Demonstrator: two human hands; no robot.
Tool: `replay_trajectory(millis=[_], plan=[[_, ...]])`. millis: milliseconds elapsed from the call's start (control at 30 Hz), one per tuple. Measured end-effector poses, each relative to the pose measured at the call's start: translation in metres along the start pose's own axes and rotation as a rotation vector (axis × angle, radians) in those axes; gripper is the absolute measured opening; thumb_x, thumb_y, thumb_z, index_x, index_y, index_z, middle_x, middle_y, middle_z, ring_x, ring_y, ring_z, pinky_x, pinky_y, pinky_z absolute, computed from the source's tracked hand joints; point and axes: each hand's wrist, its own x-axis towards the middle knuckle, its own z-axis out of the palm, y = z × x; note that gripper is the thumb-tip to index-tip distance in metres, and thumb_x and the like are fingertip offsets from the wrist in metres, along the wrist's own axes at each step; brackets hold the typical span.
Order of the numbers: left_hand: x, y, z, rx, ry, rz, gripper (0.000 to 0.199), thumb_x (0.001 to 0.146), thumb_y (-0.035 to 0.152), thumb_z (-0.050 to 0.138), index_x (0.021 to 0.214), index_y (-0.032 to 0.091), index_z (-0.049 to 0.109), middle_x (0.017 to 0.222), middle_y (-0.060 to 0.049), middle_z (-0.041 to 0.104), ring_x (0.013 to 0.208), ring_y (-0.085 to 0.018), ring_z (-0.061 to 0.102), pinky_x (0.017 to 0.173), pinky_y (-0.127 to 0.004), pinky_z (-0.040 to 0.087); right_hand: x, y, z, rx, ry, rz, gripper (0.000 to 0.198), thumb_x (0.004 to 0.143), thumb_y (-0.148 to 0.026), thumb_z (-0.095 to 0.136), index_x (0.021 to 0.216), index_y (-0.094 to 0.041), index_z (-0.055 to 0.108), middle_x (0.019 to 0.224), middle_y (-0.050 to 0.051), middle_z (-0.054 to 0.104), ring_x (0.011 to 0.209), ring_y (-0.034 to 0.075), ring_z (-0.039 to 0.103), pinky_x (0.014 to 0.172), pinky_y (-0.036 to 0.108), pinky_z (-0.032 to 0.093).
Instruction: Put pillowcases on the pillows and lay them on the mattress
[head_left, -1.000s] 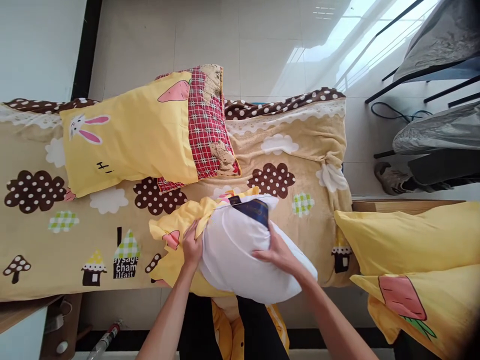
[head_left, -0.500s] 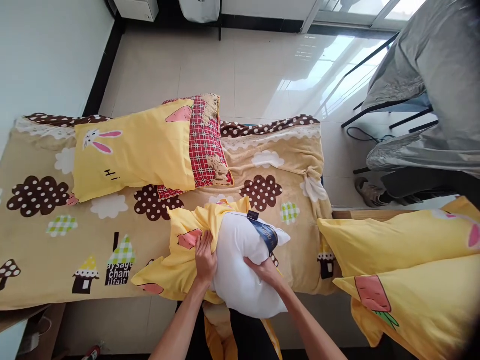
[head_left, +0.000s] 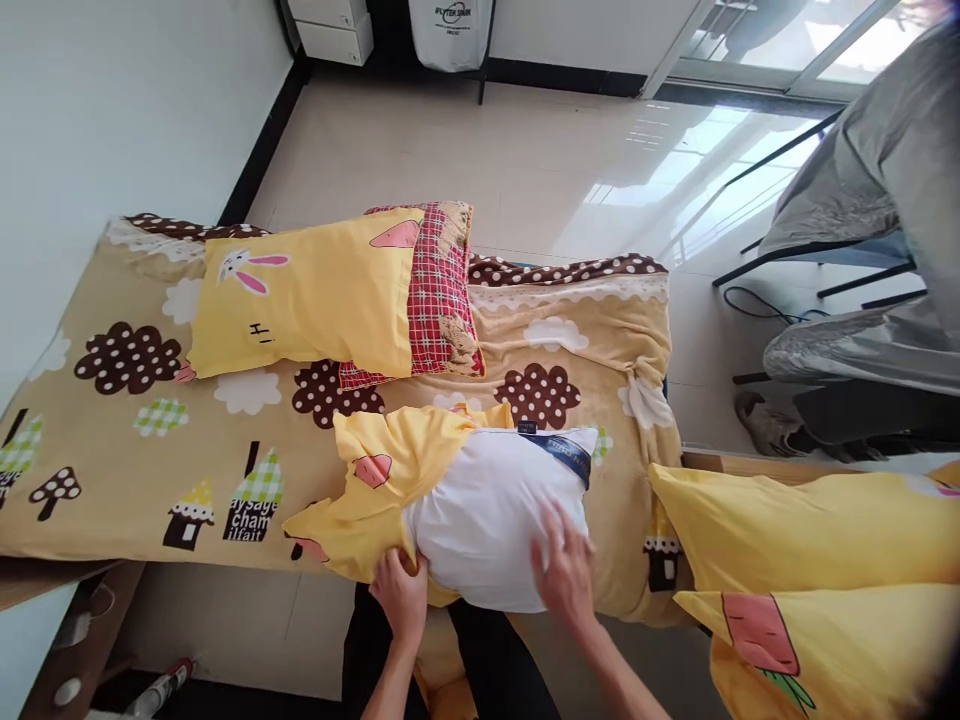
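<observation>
A white pillow (head_left: 491, 510) with a dark blue label band at its far right corner lies in front of me, its left part inside a yellow pillowcase (head_left: 405, 445) with carrot prints. My left hand (head_left: 401, 592) is closed on the near edge of the pillowcase opening, beside the white pillow. Over the right part of the pillow is my right hand (head_left: 566, 565), fingers spread and slightly blurred; whether it touches the fabric I cannot tell. The pillowcase's left corners lie loose and crumpled on the beige patterned blanket (head_left: 247, 450).
A yellow rabbit-print pillow (head_left: 307, 300) overlaps a red plaid pillow (head_left: 442, 290) at the bed's far side. More yellow pillows (head_left: 810, 525) are stacked at the right. Beyond them are a chair and a person's grey sleeve (head_left: 900, 170). A white bag (head_left: 450, 35) hangs by the far wall.
The white pillow has gone from bunched up to lying flatter and wider. My left hand has slid nearer to me along the pillowcase edge. My right hand has let go of the pillow's right side.
</observation>
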Motion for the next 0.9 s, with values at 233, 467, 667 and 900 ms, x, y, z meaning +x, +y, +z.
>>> replay_trajectory(millis=[233,467,667,900], plan=[[-0.003,-0.001,-0.003,-0.031,-0.302,-0.055,0.016,0.088,0.025,0.050,0.088,0.017,0.063,0.089,-0.010,0.070,0.090,-0.024,0.068,0.074,-0.029,0.046,-0.028,-0.064,0.076,-0.015,-0.185,-0.863,0.045,0.090,-0.009,0.040,0.133,-0.016,0.053,0.134,0.006,0.061,0.124,0.019,0.050,0.097,0.036,0.039],[-0.008,-0.017,0.001,-0.091,-0.598,-0.096,0.022,0.087,0.023,0.051,0.082,0.012,0.070,0.088,-0.019,0.073,0.089,-0.032,0.070,0.072,-0.034,0.046,0.029,-0.077,0.104,-0.066,-0.454,-0.899,0.031,0.090,-0.008,0.047,0.115,-0.016,0.062,0.108,0.012,0.067,0.100,0.025,0.058,0.081,0.039,0.045],[-0.022,0.029,0.011,-0.434,-0.796,-0.001,0.021,0.086,0.021,0.049,0.083,0.015,0.069,0.081,-0.009,0.074,0.078,-0.023,0.070,0.071,-0.029,0.049,0.050,-0.112,0.099,-0.021,-0.569,-0.841,0.017,0.086,-0.008,0.052,0.087,-0.016,0.066,0.091,0.009,0.066,0.081,0.020,0.058,0.061,0.029,0.043],[-0.041,0.032,-0.017,-0.620,-0.928,0.034,0.039,0.088,0.043,0.045,0.067,0.020,0.068,0.072,-0.011,0.071,0.079,-0.028,0.067,0.077,-0.037,0.050,0.066,-0.128,0.097,0.129,-0.673,-0.807,0.022,0.091,-0.012,0.047,0.090,-0.019,0.067,0.097,0.004,0.068,0.091,0.017,0.058,0.074,0.027,0.047]])
